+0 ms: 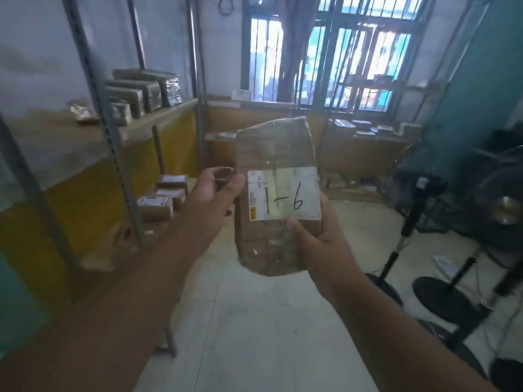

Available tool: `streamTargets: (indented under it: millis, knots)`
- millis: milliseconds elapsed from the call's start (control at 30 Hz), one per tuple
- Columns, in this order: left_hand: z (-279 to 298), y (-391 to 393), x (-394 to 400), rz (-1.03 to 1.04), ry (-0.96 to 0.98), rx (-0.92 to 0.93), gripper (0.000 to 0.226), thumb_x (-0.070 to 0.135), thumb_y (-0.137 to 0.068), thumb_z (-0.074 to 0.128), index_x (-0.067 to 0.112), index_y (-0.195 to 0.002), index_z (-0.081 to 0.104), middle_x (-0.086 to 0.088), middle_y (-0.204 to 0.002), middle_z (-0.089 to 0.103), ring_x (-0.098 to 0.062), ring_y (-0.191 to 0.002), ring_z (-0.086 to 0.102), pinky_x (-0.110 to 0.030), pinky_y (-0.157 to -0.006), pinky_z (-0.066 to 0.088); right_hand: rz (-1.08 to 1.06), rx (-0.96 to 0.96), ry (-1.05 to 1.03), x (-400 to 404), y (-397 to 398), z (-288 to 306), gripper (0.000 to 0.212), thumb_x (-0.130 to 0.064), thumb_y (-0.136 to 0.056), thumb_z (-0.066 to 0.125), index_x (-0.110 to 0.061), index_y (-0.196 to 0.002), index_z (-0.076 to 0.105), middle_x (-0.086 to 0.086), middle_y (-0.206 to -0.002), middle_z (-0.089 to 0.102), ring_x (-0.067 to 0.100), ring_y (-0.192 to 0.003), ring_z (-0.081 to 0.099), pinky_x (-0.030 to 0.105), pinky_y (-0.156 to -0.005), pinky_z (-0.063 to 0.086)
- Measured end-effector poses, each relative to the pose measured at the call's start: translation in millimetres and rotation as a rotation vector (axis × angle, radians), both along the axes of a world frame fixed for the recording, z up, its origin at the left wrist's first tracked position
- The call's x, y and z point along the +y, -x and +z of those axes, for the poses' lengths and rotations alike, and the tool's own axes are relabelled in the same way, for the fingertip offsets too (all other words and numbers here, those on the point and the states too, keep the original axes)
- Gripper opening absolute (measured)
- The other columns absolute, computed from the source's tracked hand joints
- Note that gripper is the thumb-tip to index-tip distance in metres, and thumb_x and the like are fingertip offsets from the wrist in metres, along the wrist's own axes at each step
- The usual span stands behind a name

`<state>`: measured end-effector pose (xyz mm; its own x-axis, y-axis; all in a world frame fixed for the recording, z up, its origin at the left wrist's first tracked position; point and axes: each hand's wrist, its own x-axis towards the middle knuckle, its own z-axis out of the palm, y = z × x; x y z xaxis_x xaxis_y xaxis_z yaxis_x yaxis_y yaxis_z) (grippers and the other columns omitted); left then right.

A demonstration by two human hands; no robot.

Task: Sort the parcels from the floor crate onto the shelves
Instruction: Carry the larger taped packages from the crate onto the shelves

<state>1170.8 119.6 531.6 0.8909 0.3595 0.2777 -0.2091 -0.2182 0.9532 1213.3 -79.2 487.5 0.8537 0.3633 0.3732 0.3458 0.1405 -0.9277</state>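
We hold a tape-wrapped cardboard parcel (276, 193) upright in front of us above the tiled floor (254, 335), its white label (283, 195) (hand-marked "1-6") turned toward us. Our right hand (319, 244) grips its lower right side, thumb pressed just under the label, while our left hand (218, 185) pinches the left edge with curled fingers. To the left stands a metal shelf rack (107, 117) — more wrapped parcels (141, 94) line its upper shelf.

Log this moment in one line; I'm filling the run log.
parcel labelled 1-6 | right hand grips | left hand touches edge | not shelved
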Motion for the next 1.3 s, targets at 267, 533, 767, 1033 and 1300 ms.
streamTargets:
  millis: [267, 533, 767, 1033, 1300]
  knots:
    - [-7.1, -198.6, 0.0, 0.044, 0.001, 0.015, 0.043, 0.070, -0.074, 0.055, 0.045, -0.109, 0.052, 0.011, -0.112, 0.070, -0.011, -0.104, 0.067, -0.050, -0.095, 0.052, -0.004, 0.025, 0.017, -7.1, -210.1, 2.3, 0.060, -0.029, -0.085, 0.067, -0.046, -0.139, 0.045, -0.003, -0.133, 0.063, 0.025, -0.120, 0.063, 0.056, -0.090, 0.056]
    - [-5.2, -358.6, 79.2, 0.180, -0.053, 0.057, 0.046, 0.065, -0.089, 0.052, 0.040, -0.128, 0.047, 0.016, -0.116, 0.067, -0.005, -0.105, 0.064, -0.040, -0.093, 0.052, 0.122, -0.001, 0.046, 79.8, -385.7, -4.1, 0.059, -0.025, -0.089, 0.065, -0.043, -0.141, 0.045, -0.006, -0.130, 0.066, 0.021, -0.118, 0.065, 0.052, -0.090, 0.057]
    - [15.6, -496.8, 171.4, 0.245, -0.039, 0.010, 0.037, 0.063, -0.089, 0.054, 0.042, -0.119, 0.050, 0.012, -0.111, 0.070, 0.002, -0.089, 0.069, -0.025, -0.072, 0.051, 0.232, -0.021, 0.045, 170.5, -526.8, 15.5, 0.056, -0.009, -0.098, 0.060, -0.038, -0.143, 0.044, -0.005, -0.130, 0.065, 0.019, -0.118, 0.064, 0.047, -0.091, 0.057]
    - [51.8, -622.6, 249.4, 0.453, -0.119, -0.026, 0.051, 0.054, -0.093, 0.054, 0.033, -0.138, 0.042, 0.016, -0.116, 0.062, -0.007, -0.111, 0.059, -0.038, -0.092, 0.049, 0.307, -0.047, 0.061, 259.0, -679.4, 53.8, 0.054, -0.020, -0.097, 0.062, -0.042, -0.142, 0.042, -0.009, -0.126, 0.066, 0.016, -0.112, 0.067, 0.044, -0.083, 0.061]
    - [58.2, -719.6, 308.2, 0.882, -0.256, 0.025, 0.054, 0.058, -0.094, 0.049, 0.035, -0.142, 0.039, 0.018, -0.124, 0.053, -0.003, -0.108, 0.054, -0.023, -0.073, 0.038, 0.615, -0.033, 0.055, 379.2, -838.5, 70.2, 0.046, -0.017, -0.098, 0.061, -0.034, -0.138, 0.048, -0.003, -0.121, 0.070, 0.018, -0.107, 0.070, 0.038, -0.079, 0.061]
